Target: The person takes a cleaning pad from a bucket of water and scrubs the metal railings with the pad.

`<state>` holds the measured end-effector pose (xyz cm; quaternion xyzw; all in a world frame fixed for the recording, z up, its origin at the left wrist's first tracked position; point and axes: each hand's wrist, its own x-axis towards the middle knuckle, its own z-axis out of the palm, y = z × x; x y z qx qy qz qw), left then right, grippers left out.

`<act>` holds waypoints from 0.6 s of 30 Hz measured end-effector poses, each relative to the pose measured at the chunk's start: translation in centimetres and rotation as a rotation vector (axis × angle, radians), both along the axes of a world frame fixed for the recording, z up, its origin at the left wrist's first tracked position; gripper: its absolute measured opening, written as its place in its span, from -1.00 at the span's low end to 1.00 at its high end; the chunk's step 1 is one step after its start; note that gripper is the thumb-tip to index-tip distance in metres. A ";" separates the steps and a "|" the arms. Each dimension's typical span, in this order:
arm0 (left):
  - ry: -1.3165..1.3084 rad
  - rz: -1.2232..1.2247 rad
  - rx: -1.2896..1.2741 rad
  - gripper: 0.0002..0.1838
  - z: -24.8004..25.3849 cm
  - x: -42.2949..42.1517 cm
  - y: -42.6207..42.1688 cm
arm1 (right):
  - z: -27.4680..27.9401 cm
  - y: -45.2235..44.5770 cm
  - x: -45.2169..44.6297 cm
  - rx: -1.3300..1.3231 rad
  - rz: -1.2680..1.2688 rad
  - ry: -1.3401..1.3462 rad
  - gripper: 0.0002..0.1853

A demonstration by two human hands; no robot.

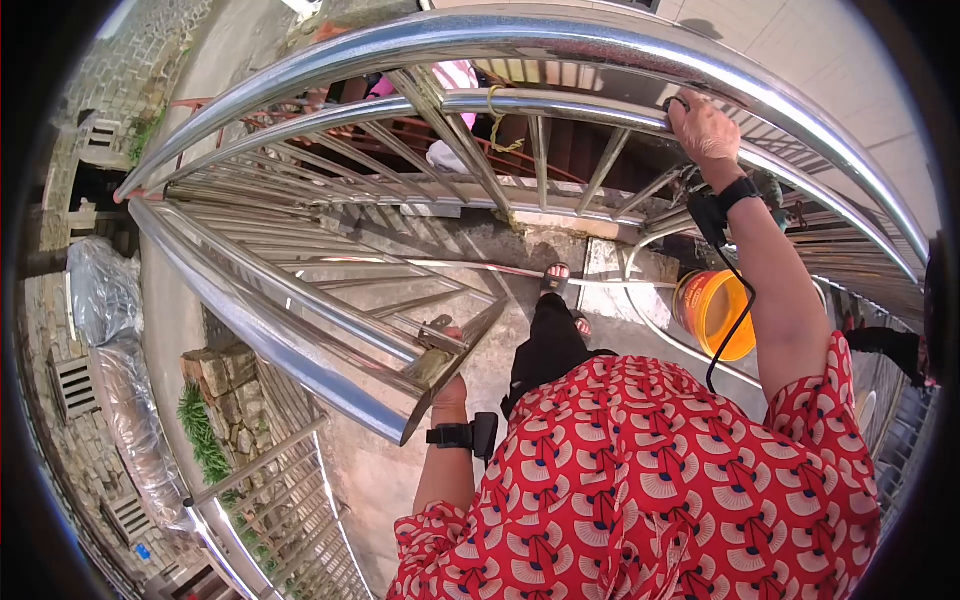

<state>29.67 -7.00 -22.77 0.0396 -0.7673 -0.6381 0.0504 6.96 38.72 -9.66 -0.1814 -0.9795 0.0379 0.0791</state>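
My right hand (pixel 706 132) is closed around the lower horizontal bar of a shiny metal railing (pixel 570 104), below its thick top rail. A small dark thing shows at its fingertips, too small to make out. My left hand (pixel 451 396) is behind the end post (pixel 442 368) of the railing section on the left. The post hides most of its fingers, so their grip does not show. Both wrists wear black straps with small devices. A yellow cord (pixel 495 120) is tied round the railing bar, left of my right hand.
An orange-yellow bucket (pixel 735 315) stands on the concrete floor to the right of my feet. A pale curved pipe (pixel 650 322) runs beside it. Beyond the left railing are plastic-wrapped bundles (pixel 135 400), a stone wall (pixel 225 375) and green plants (pixel 202 430).
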 end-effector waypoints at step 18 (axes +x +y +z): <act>-0.151 0.456 -0.413 -0.57 -7.5 25.2 -24.7 | -1.4 1.3 -0.5 -0.030 0.065 0.067 -0.56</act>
